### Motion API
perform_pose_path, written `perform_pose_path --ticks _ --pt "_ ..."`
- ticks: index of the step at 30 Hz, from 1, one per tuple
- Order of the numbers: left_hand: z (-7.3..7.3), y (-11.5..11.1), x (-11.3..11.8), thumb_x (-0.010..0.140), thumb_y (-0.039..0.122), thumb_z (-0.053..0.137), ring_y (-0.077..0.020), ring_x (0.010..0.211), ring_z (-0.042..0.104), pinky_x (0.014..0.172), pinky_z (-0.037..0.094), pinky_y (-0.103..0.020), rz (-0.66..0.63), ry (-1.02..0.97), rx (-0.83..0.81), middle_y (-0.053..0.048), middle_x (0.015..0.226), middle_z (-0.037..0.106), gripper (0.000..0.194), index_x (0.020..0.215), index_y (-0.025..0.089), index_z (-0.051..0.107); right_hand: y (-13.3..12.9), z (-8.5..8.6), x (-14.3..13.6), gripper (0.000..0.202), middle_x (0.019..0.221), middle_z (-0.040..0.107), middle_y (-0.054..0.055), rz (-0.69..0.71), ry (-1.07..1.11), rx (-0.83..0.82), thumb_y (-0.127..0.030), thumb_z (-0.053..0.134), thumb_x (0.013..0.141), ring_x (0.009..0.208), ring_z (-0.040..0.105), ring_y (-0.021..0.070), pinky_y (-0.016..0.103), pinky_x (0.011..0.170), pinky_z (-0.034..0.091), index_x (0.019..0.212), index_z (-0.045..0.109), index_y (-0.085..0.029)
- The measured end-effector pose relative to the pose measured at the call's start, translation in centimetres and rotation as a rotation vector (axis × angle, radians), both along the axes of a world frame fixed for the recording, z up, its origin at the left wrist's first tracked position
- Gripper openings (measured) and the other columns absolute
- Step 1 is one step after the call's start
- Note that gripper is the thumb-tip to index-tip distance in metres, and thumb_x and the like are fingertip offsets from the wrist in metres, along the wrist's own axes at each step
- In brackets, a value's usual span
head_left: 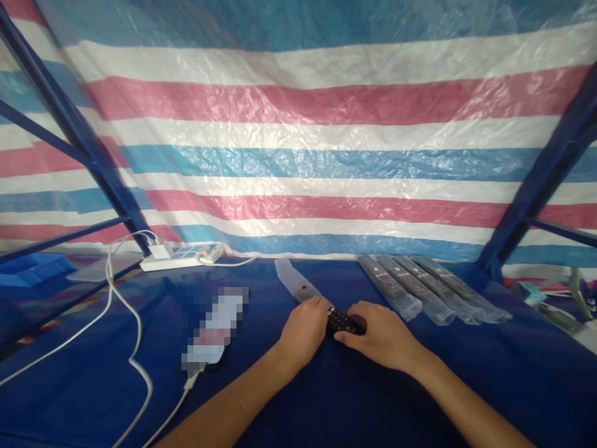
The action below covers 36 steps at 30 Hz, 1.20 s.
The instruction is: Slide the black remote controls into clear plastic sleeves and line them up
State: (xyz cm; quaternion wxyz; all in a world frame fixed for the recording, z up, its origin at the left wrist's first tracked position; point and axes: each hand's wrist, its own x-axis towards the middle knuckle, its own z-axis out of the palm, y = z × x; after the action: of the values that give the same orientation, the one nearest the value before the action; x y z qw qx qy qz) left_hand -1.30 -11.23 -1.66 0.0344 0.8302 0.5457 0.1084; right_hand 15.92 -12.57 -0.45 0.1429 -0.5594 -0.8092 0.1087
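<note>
A black remote control (342, 320) lies at a slant low over the blue table, its near end bare and its far end inside a clear plastic sleeve (290, 277). My left hand (305, 323) is closed over the sleeve's mouth and the middle of the remote, hiding that part. Thumb and fingers of my right hand (380, 333) grip the remote's near end from the right. To the right, several remotes in clear sleeves (389, 287) lie side by side, slanted the same way.
A phone (217, 326) with a blurred screen lies left on the blue table (298, 410), a white charging cable (189, 382) plugged in. Behind it sits a white power strip (186, 256). A blue tray (35, 269) is far left. Blue metal posts (532, 180) and striped sheeting (298, 155) stand behind.
</note>
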Motion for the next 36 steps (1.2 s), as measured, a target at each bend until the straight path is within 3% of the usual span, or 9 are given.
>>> perform_pose_path --ticks 3,8,20,32,36 --pt "0.0 0.2 -0.5 0.095 0.018 0.033 -0.0175 0.084 0.061 0.077 0.045 -0.028 0.026 -0.045 0.018 -0.005 0.091 0.064 0.027 0.092 0.017 0.059 0.2 0.4 1.4 0.032 0.076 0.062 0.000 0.076 0.079 -0.098 -0.051 0.065 0.073 0.069 0.056 0.0158 0.024 0.058 0.033 0.087 0.065 -0.022" --pt "-0.3 0.3 -1.0 0.094 0.018 0.036 -0.0182 0.083 0.062 0.076 0.044 -0.028 0.024 -0.090 0.026 -0.004 0.089 0.064 0.024 0.088 0.017 0.059 0.5 0.4 1.8 0.021 0.069 0.060 -0.002 0.109 0.102 -0.207 -0.041 0.068 0.072 0.064 0.053 0.0135 0.022 0.053 0.029 0.078 0.067 -0.021" --pt "-0.4 -0.2 -1.0 0.094 0.017 0.036 -0.0172 0.081 0.061 0.075 0.044 -0.027 -0.046 -0.153 0.036 -0.004 0.086 0.063 0.023 0.087 0.017 0.059 0.8 -1.0 1.4 0.030 0.064 0.059 -0.003 0.092 0.119 -0.115 -0.047 0.068 0.072 0.058 0.049 0.0106 0.022 0.051 0.026 0.063 0.061 -0.019" --pt "-0.6 -1.5 -0.1 0.093 0.017 0.036 -0.0173 0.080 0.062 0.071 0.046 -0.027 -0.144 -0.064 0.009 -0.003 0.087 0.064 0.022 0.086 0.018 0.057 0.5 -1.2 0.5 0.035 0.062 0.060 -0.003 0.069 0.048 -0.038 -0.049 0.063 0.077 0.057 0.049 0.0107 0.023 0.052 0.025 0.059 0.058 -0.019" --pt "-0.7 -2.2 0.5 0.092 0.016 0.037 -0.0167 0.079 0.062 0.070 0.047 -0.027 -0.182 -0.054 0.008 -0.003 0.085 0.063 0.020 0.085 0.018 0.056 0.5 -1.4 0.2 0.032 0.061 0.060 -0.002 0.037 0.017 -0.014 -0.043 0.061 0.079 0.057 0.051 0.0111 0.024 0.053 0.026 0.058 0.056 -0.019"
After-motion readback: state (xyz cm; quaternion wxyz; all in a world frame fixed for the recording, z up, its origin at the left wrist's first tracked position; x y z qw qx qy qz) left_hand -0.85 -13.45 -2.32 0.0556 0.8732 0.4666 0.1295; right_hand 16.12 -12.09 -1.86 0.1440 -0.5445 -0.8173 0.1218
